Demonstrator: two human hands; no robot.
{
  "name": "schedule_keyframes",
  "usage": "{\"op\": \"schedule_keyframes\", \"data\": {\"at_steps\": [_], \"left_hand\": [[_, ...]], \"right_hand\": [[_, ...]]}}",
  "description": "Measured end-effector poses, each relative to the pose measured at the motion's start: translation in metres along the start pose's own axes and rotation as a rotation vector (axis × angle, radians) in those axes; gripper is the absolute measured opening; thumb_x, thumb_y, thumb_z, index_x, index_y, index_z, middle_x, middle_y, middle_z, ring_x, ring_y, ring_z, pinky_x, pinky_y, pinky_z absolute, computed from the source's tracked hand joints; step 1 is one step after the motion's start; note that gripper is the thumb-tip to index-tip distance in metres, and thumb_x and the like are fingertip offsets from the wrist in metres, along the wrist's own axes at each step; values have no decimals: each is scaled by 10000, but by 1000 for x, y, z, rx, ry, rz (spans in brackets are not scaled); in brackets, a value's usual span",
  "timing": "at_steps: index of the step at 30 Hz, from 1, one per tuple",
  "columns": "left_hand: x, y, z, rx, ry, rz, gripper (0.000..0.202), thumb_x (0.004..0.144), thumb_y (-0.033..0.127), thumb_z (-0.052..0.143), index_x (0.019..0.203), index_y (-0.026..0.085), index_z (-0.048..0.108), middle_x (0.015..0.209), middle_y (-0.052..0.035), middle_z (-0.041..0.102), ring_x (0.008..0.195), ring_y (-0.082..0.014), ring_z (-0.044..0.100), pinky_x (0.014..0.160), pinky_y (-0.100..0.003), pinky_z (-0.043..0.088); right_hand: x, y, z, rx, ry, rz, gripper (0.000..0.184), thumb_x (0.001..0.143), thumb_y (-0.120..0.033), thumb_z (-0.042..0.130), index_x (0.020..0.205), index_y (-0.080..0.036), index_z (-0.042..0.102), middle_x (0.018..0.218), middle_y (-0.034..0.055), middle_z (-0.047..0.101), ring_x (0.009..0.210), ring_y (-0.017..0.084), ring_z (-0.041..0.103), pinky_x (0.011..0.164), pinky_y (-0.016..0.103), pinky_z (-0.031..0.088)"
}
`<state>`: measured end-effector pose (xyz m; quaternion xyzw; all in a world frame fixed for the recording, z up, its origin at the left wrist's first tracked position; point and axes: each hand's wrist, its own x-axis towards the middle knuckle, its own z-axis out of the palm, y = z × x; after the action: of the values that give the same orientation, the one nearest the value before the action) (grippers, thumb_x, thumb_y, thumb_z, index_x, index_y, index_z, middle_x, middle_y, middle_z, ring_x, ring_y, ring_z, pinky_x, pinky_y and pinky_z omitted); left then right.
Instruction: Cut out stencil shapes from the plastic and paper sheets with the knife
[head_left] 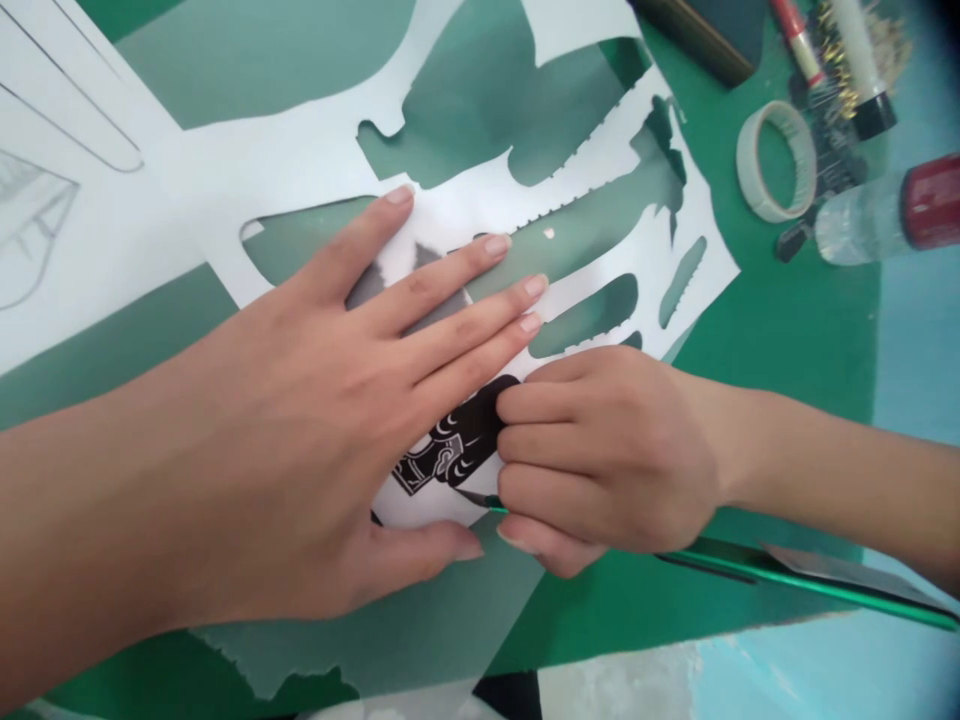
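My left hand (322,410) lies flat with fingers spread, pressing down a white paper sheet (315,150) full of cut-out holes. Under its fingers shows a black printed figure (450,450) on the paper. My right hand (600,455) is closed in a fist around a green craft knife (810,578). The knife's small tip touches the paper just below the black figure, close to my left thumb. The knife's handle runs out to the right from under the fist. Both hands rest on a green cutting mat (780,330).
A roll of tape (776,160) lies at the upper right. Beside it are a plastic bottle with a dark red cap (892,215), a red pen (795,40) and a white marker (862,70). Another sheet with pencil lines (45,190) lies at the upper left.
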<state>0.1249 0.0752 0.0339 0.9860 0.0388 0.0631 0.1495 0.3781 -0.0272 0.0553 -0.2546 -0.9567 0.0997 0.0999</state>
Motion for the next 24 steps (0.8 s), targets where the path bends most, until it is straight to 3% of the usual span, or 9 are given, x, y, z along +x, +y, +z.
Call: {"op": "schedule_keyframes", "data": {"at_steps": [4, 10, 20, 24], "left_hand": [[-2, 0, 0, -11, 9, 2, 1129, 1090, 874, 475, 1900, 120, 251, 1975, -117, 282, 1847, -478, 259, 1556, -720, 53], [-1, 2, -2, 40, -18, 3, 1128, 1117, 881, 387, 1886, 66, 251, 1978, -102, 230, 1850, -455, 254, 1562, -645, 5], [2, 2, -1, 19, -8, 2, 1080, 1138, 826, 417, 1880, 56, 271, 1967, -125, 245, 1854, -443, 253, 1548, -725, 72], [2, 2, -5, -13, -12, -6, 1067, 1144, 829, 432, 1877, 68, 288, 1963, -124, 279, 1844, -459, 276, 1548, -713, 59]], "right_hand": [[-1, 2, -1, 2, -21, -19, 516, 1276, -368, 459, 771, -269, 492, 686, -38, 449, 661, 197, 397, 634, 387, 368], [-1, 3, -2, -5, -29, -49, 506, 1277, -374, 468, 782, -271, 495, 698, -41, 431, 662, 195, 397, 652, 378, 392], [-2, 5, -1, 21, 21, -49, 514, 1275, -349, 492, 767, -270, 501, 696, -38, 443, 672, 198, 408, 639, 376, 390], [-1, 3, -3, 153, 52, 8, 524, 1285, -414, 481, 782, -269, 507, 678, -41, 450, 657, 197, 417, 636, 393, 385]]}}
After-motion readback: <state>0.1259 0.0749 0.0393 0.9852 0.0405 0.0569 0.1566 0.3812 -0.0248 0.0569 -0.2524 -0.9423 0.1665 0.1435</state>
